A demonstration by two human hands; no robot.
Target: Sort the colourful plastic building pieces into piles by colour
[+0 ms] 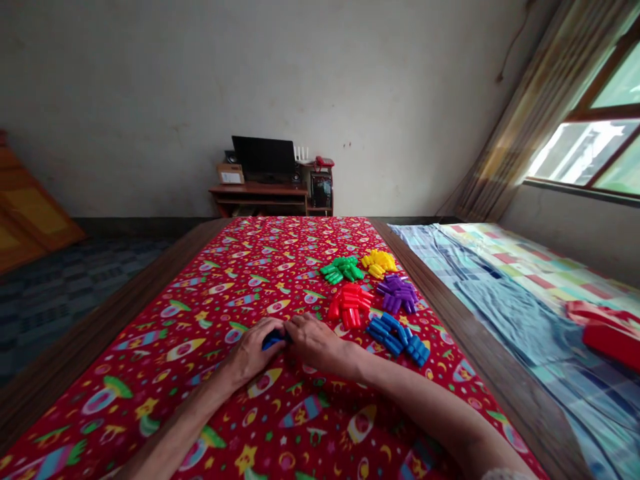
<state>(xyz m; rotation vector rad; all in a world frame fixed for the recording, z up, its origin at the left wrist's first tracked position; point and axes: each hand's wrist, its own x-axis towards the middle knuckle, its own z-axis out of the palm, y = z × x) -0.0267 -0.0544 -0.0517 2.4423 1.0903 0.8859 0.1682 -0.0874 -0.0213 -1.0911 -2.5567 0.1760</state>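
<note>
Low over the red cloth, my left hand (256,348) has its fingers curled round small blue plastic pieces (273,339). My right hand (315,341) meets it from the other side, its bent fingertips at the same pieces; how many there are is hidden by the fingers. To the right of my hands lie piles of short, tube-like plastic pieces sorted by colour: red pieces (351,305) closest, then blue loose pieces (385,333), purple pieces (397,293), green pieces (343,269) and yellow pieces (379,263).
A patterned red cloth (165,400) covers the middle of a long wooden table (453,320). At the far end stands a desk (260,190) with a monitor (264,157) and a cardboard box (231,175). A bed (505,300) lies along the right side, below a window.
</note>
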